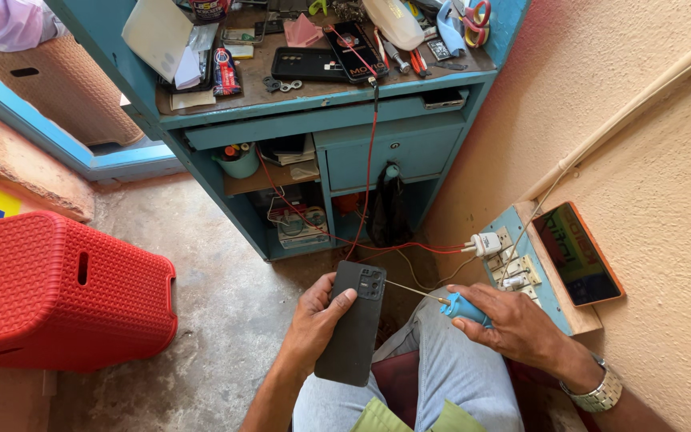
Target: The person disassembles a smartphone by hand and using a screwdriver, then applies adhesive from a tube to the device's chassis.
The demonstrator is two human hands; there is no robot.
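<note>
Holding the thin, light but breakable black phone (353,324) by its edges in our closed left hand (313,324), our right hand (513,320) clasps the blue soldering iron (464,308).

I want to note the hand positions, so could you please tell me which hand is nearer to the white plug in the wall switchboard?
Right. The right hand is just below the white plug; the left hand is farther left.
</note>
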